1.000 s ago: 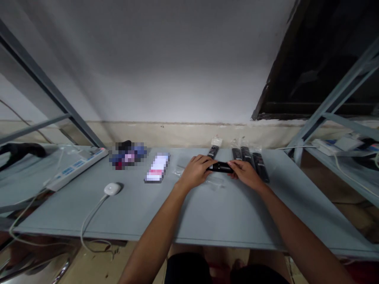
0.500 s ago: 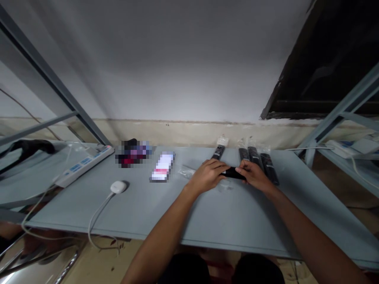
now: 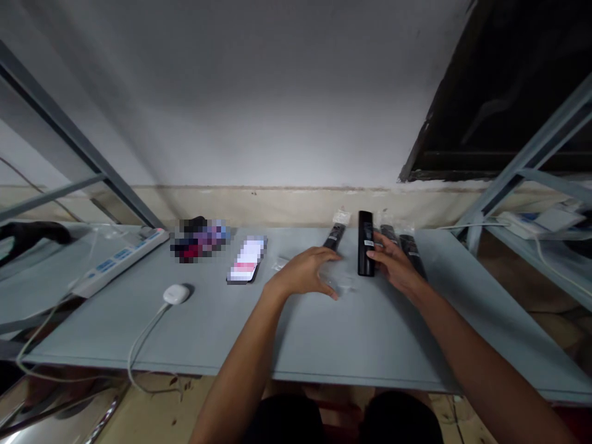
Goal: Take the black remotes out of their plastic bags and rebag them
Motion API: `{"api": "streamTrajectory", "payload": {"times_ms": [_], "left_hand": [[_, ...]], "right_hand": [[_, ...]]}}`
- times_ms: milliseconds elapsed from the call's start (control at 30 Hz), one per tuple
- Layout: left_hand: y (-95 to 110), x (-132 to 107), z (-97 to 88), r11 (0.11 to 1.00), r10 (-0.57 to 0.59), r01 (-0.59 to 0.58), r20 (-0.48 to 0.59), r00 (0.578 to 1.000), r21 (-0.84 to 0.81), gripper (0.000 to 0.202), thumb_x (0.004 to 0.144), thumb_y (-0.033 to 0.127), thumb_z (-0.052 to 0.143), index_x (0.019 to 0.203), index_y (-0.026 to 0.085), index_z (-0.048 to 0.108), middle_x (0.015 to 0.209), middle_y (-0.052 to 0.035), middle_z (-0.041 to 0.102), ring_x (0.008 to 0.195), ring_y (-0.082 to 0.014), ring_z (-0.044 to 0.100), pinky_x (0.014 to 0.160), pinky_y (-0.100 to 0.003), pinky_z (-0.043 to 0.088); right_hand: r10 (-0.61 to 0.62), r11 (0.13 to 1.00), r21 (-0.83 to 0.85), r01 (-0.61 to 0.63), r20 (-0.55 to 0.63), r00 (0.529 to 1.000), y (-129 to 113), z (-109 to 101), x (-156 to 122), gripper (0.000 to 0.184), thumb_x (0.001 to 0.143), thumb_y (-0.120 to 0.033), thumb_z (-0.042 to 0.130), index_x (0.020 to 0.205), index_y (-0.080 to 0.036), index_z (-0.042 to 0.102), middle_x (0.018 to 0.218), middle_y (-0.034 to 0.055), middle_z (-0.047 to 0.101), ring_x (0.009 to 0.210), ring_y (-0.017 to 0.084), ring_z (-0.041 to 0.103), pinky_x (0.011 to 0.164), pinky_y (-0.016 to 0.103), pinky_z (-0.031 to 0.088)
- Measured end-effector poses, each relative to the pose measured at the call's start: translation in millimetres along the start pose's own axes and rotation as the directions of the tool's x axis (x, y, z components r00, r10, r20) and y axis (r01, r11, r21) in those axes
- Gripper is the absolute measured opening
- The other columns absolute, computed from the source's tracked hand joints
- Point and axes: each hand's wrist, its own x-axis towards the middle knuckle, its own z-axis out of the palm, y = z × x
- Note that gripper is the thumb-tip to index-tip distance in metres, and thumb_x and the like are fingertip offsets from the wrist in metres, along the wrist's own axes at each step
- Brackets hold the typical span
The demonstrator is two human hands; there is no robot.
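Note:
My right hand point(image 3: 393, 262) grips a black remote control point(image 3: 365, 243) by its right side; it is held upright with a small white label on the face toward me. My left hand point(image 3: 308, 271) is open, thumb and fingers spread apart, just above a clear plastic wrapper point(image 3: 341, 283) on the table. Behind the left hand lies another black remote in a clear bag point(image 3: 333, 237). More bagged remotes point(image 3: 411, 251) lie side by side behind my right hand, which partly hides them.
On the grey-blue table point(image 3: 222, 333) lie a phone point(image 3: 247, 259) with a lit screen, a white charger point(image 3: 176, 293) with a cable, a blurred dark bundle point(image 3: 198, 239) and a white power strip point(image 3: 120, 264). Metal frame posts point(image 3: 481, 203) stand at both sides, and a wall closes the back.
My left hand has let go of the black remote and opened, moving slightly left. The right hand has turned the remote from lying crosswise to upright.

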Motion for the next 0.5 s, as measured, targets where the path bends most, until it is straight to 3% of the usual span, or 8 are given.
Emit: {"api": "streamTrajectory", "payload": {"times_ms": [100,200,300,400,500], "left_hand": [[-3,-1,5.2,0.994,-0.095,0.087,0.15,0.984,0.062,0.076,0.071,0.043,0.092,0.139,0.026,0.064,0.136,-0.0096,0.07,0.123,-0.0326,0.068,0.102,-0.045,0.055],[-5,1,10.8,0.988,-0.128,0.111,0.167,0.978,0.104,0.062,0.078,0.036,0.086,0.136,0.029,0.067,0.133,-0.0055,0.073,0.118,-0.0302,0.07,0.098,-0.042,0.056],[-8,3,11.5,0.981,-0.164,0.148,0.124,0.979,0.129,0.054,0.081,0.036,0.081,0.134,0.029,0.068,0.13,-0.0047,0.075,0.113,-0.0285,0.073,0.095,-0.04,0.056],[-11,2,9.6,0.976,-0.188,0.177,0.084,0.978,0.124,0.051,0.085,0.04,0.077,0.133,0.028,0.069,0.125,-0.0057,0.076,0.108,-0.0272,0.074,0.092,-0.038,0.057],[-13,2,9.2,0.975,-0.211,0.205,0.061,0.976,0.091,0.049,0.087,0.043,0.074,0.133,0.026,0.069,0.12,-0.0066,0.077,0.104,-0.0262,0.074,0.088,-0.037,0.057]], "right_hand": [[-0.034,0.999,-0.004,0.034,-0.062,0.997,4,-1,2,0.061,0.07,-0.037,0.087,0.123,-0.03,0.059,0.097,0.0001,0.072,0.089,0.021,0.069,0.073,0.031,0.056],[-0.065,0.995,-0.086,0.059,-0.073,0.995,8,-1,4,0.071,0.07,-0.038,0.089,0.131,-0.03,0.054,0.092,-0.0006,0.07,0.078,0.018,0.065,0.062,0.026,0.052],[-0.07,0.989,-0.132,0.06,-0.074,0.995,11,-2,6,0.113,0.069,-0.041,0.091,0.16,-0.034,0.025,0.108,0.003,0.073,0.073,0.017,0.065,0.057,0.026,0.052],[-0.08,0.986,-0.155,0.065,-0.089,0.993,13,-2,7,0.146,0.067,-0.043,0.092,0.166,-0.036,-0.015,0.133,0.0107,0.069,0.078,0.02,0.07,0.061,0.031,0.06],[-0.089,0.981,-0.179,0.071,-0.097,0.991,15,-1,7,0.152,0.065,-0.041,0.094,0.166,-0.034,-0.02,0.137,0.0156,0.065,0.081,0.023,0.073,0.065,0.038,0.065]]}}
